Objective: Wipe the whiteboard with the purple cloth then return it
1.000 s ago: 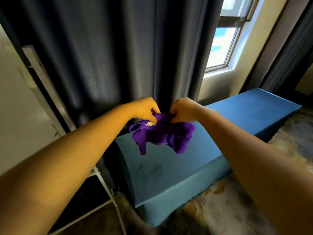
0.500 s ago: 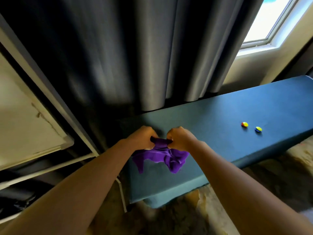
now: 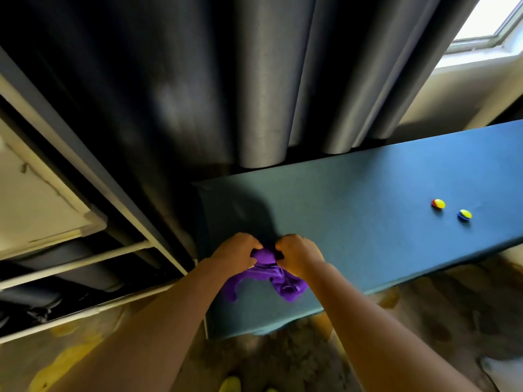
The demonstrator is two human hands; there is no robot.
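The purple cloth (image 3: 267,275) hangs crumpled between both hands, over the near left end of the blue bench (image 3: 353,199). My left hand (image 3: 237,250) grips its left part and my right hand (image 3: 300,254) grips its right part, knuckles up and close together. Loose ends of the cloth dangle below the hands. The whiteboard (image 3: 34,199) stands at the left edge on a white metal frame; only its lower corner shows.
Two small round magnets, a red-and-yellow one (image 3: 438,204) and a blue-and-yellow one (image 3: 464,214), lie on the bench to the right. Dark grey curtains (image 3: 254,80) hang behind the bench. A window (image 3: 486,24) is at the top right. Patterned carpet (image 3: 424,321) covers the floor.
The view has tilted downward and closer to the bench. Both hands have lowered with the cloth toward the bench's left end and bunched it tighter.
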